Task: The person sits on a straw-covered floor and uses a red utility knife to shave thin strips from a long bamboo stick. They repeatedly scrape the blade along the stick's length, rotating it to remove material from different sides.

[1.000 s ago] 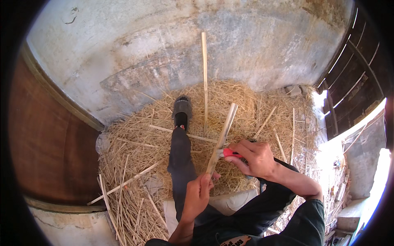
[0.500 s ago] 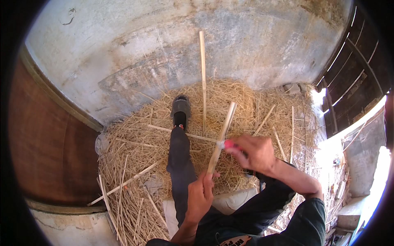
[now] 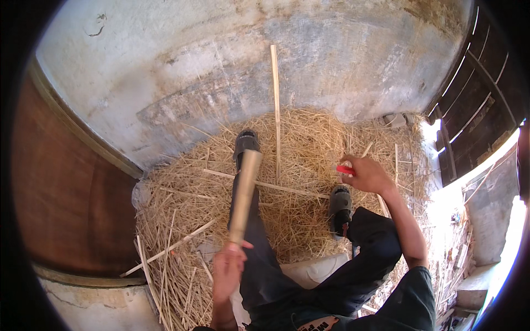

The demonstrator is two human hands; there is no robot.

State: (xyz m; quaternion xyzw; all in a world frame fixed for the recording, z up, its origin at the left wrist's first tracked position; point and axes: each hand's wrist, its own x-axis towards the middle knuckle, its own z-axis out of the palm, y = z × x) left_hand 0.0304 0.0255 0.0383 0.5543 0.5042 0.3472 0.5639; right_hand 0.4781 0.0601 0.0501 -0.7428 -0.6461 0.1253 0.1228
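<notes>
My left hand [image 3: 228, 271] grips the near end of a pale bamboo stick [image 3: 244, 193], which points away over my outstretched left leg toward my dark shoe [image 3: 246, 142]. My right hand [image 3: 369, 175] is raised off to the right, closed on a small red-handled tool [image 3: 345, 169]. The tool is apart from the stick. My right shoe [image 3: 340, 204] rests on the straw below that hand.
A heap of straw and split bamboo strips [image 3: 276, 105] covers the ground in front of a curved plastered wall [image 3: 221, 66]. A brown wooden panel [image 3: 61, 187] stands at left. A dark slatted gate [image 3: 475, 94] is at right.
My right hand with the red tool has pulled away from the stick to the right. The stick has swung left and now lies over my left leg, held by the left hand alone.
</notes>
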